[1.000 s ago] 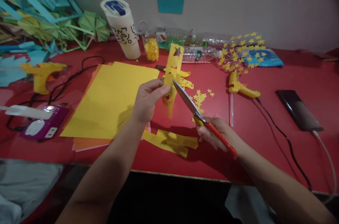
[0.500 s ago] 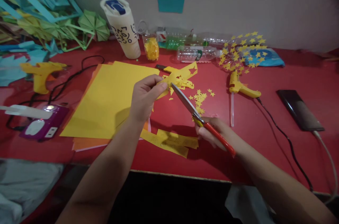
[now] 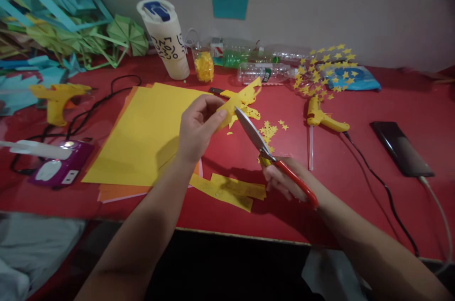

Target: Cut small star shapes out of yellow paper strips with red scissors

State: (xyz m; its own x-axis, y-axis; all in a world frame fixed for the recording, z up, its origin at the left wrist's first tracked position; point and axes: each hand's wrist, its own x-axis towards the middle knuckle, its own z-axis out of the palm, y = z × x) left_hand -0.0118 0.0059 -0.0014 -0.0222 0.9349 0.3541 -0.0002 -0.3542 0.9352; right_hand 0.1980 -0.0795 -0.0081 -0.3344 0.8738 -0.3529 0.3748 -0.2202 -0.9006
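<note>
My left hand (image 3: 201, 125) pinches a yellow paper strip (image 3: 232, 104) that has cut-out gaps toward its far end. My right hand (image 3: 284, 180) is closed around the red handle of a pair of scissors (image 3: 252, 130). The scissor tips touch or almost touch the strip just right of my left thumb. Below the blades lie small yellow paper stars (image 3: 269, 131). Yellow paper scraps (image 3: 251, 112) and a yellow utility knife (image 3: 225, 93) are partly hidden behind the strip. More yellow strips (image 3: 238, 188) lie near the table's front edge.
Yellow sheets (image 3: 131, 135) cover orange ones at left. A tumbler (image 3: 167, 45), a cup of yellow pieces (image 3: 204, 65) and plastic bottles (image 3: 263, 72) line the back. Glue guns (image 3: 323, 118) rest on both sides, with cords. A phone (image 3: 400, 147) charges at right.
The strip has turned in my left hand, so its far end shows narrower. The scissor tips have shifted slightly right, and the blades look a little wider.
</note>
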